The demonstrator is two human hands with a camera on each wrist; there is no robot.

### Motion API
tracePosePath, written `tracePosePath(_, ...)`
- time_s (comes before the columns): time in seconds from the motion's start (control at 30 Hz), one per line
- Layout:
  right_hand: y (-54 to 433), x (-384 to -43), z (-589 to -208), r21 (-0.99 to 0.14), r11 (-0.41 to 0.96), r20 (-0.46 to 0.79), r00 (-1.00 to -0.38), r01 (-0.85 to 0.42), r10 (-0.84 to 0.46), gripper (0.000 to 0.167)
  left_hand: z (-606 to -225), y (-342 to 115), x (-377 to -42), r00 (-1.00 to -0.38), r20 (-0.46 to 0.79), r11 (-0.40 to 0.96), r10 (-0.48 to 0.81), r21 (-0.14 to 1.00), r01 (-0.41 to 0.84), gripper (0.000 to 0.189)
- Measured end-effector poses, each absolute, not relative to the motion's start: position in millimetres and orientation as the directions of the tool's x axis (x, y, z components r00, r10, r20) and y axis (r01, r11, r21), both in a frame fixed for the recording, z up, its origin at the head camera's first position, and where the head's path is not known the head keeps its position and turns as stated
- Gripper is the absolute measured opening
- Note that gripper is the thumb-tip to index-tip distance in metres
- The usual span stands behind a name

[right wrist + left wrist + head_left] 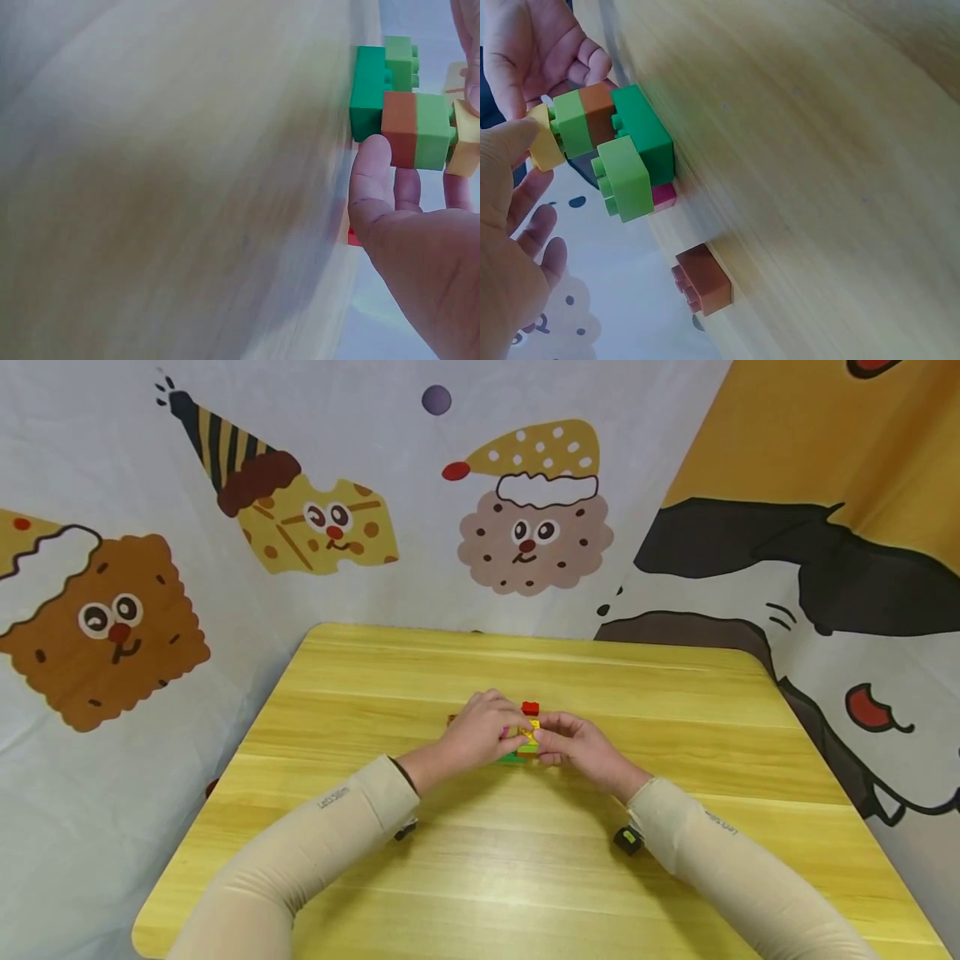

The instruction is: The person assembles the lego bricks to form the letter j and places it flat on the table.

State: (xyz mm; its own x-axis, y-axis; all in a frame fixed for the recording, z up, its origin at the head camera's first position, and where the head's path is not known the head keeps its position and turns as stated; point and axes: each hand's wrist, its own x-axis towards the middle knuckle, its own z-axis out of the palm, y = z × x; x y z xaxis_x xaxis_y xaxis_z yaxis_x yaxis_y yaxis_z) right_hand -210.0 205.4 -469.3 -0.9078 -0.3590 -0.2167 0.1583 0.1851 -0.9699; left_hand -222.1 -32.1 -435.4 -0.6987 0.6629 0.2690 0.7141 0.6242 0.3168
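Observation:
My left hand (480, 727) pinches a yellow toy brick (546, 142) between thumb and fingers, at the top of a small stack. Directly under the yellow brick is a light green brick (571, 124), then an orange-brown brick (598, 112), which sits on a long dark green brick (645, 139). A second light green brick (626, 180) stands on the other end of that base. From the right, my right hand (592, 752) holds the stack, its thumb (371, 161) at the orange-brown brick and fingers round the far side.
A brown brick (709, 281) lies apart on the wooden table (480, 877), to the left of the stack. Behind the stack is a red brick (530, 708). A pink brick (664, 196) shows beside the dark green one. A cartoon-printed cloth (420, 593) hangs beyond the table's far edge.

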Motion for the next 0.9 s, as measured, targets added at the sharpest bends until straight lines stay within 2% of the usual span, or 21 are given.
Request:
tracePosePath(0.3,200.8,-209.6,-464.2,-0.967,0.142,-0.251,-0.892,0.212,-0.376,0.056,-436.8,-32.2,-219.6,-0.706,0.223,0.686,0.672,0.173,0.707,0.038)
tracePosePath(0.7,201.9,-209.8,-467.1,-0.966,0.150,-0.253,-0.890,0.210,-0.379,0.050,-439.1,-33.4,-218.0,-0.689,0.266,0.655,0.674,0.218,0.724,0.029)
tracePosePath(0.9,202.0,-208.6,-465.5,-0.971,0.123,-0.237,-0.891,0.205,-0.386,0.047,-438.1,-33.3,-218.7,-0.681,0.279,0.651,0.678,0.204,0.731,0.027)
